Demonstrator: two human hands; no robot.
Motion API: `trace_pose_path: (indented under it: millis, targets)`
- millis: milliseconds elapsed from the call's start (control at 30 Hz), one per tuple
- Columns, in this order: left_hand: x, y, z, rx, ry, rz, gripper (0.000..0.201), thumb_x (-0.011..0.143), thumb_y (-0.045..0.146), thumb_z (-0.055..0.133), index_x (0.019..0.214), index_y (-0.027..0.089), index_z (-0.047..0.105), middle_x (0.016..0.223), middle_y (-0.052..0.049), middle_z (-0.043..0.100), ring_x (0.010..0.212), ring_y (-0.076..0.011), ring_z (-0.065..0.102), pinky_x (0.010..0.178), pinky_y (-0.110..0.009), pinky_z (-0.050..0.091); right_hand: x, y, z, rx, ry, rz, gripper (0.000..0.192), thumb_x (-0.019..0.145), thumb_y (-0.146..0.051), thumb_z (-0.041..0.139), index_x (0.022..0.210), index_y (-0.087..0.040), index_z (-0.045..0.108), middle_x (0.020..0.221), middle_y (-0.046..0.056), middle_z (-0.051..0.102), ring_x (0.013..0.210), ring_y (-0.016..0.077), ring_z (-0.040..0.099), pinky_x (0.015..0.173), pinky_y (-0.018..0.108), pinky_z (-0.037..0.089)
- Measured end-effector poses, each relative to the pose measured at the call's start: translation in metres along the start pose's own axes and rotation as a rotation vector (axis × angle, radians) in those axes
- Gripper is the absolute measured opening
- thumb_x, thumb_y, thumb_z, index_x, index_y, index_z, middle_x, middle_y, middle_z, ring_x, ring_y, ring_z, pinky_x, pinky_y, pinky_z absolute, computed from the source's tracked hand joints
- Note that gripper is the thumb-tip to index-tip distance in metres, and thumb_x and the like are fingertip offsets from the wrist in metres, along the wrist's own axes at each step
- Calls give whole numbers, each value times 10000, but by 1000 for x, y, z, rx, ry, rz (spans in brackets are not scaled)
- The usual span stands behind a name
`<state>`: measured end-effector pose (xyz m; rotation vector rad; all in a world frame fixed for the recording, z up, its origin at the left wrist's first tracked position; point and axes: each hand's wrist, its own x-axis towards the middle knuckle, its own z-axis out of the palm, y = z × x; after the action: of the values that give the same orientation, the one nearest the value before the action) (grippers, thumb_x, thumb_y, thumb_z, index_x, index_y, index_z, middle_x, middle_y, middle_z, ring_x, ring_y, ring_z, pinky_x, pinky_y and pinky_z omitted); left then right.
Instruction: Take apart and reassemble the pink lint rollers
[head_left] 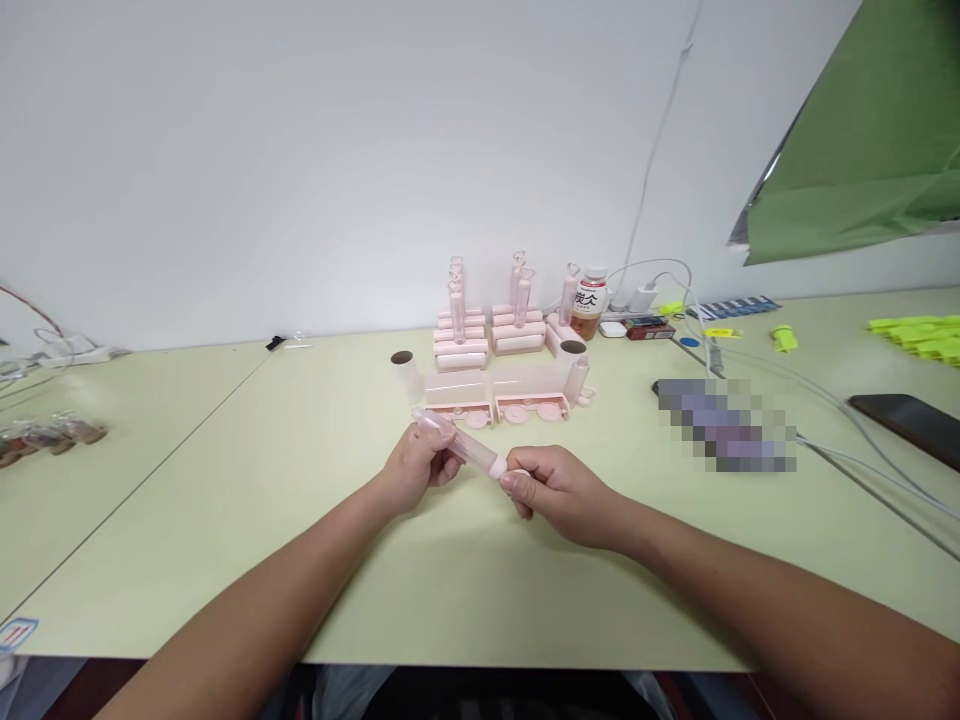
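My left hand (416, 466) grips a clear pink tube-shaped handle (459, 446) by its left half, just above the pale green table (300, 520). My right hand (556, 490) pinches the handle's pink right end with thumb and fingers. Behind the hands lie two open pink trays with round parts (499, 409). Further back stand stacked pink rolls (487, 338) with several clear pink handles upright on them. A white paper roll (406, 374) stands to the left of the trays.
A drink bottle (590, 302) stands behind the pink stacks, next to chargers and white cables (757, 360). A dark phone (911, 425) lies at the right. Yellow-green parts (922, 336) sit at the far right. Green sheeting (862, 140) hangs top right.
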<state>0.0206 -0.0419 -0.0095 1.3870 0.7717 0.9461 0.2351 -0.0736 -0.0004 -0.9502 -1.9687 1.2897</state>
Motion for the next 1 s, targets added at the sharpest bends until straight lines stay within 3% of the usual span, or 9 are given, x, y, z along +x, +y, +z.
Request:
trace_pose_path:
  millis: [267, 833, 900, 1000]
  targets:
    - [1, -7, 1, -50, 33, 35, 507, 805, 578, 500, 523, 158, 540, 377, 16, 434, 365, -86, 326, 404, -252, 185, 0, 0, 2, 106, -18, -27, 450, 911, -537, 522, 648, -173, 546, 595, 10, 586, 546, 111, 491, 552, 232, 385]
    - [8, -1, 23, -200, 335, 11, 455, 702, 538, 548, 429, 185, 459, 315, 12, 395, 311, -76, 325, 360, -220, 187, 9, 7, 10, 212, 39, -51, 428, 911, -521, 532, 660, -176, 567, 599, 23, 620, 581, 133, 550, 606, 258, 436]
    - [11, 6, 17, -260, 352, 15, 439, 702, 518, 532, 424, 193, 434, 318, 23, 362, 306, -72, 302, 354, -216, 187, 8, 7, 9, 163, 35, -84, 409, 924, -484, 525, 668, -170, 586, 625, 29, 630, 601, 132, 558, 616, 254, 437]
    - [14, 25, -8, -371, 401, 65, 413, 701, 512, 471, 430, 203, 428, 343, 42, 315, 306, -71, 260, 340, -213, 188, 4, 7, 9, 50, -32, -144, 362, 929, -418, 531, 687, -163, 616, 679, 41, 657, 629, 128, 566, 623, 243, 432]
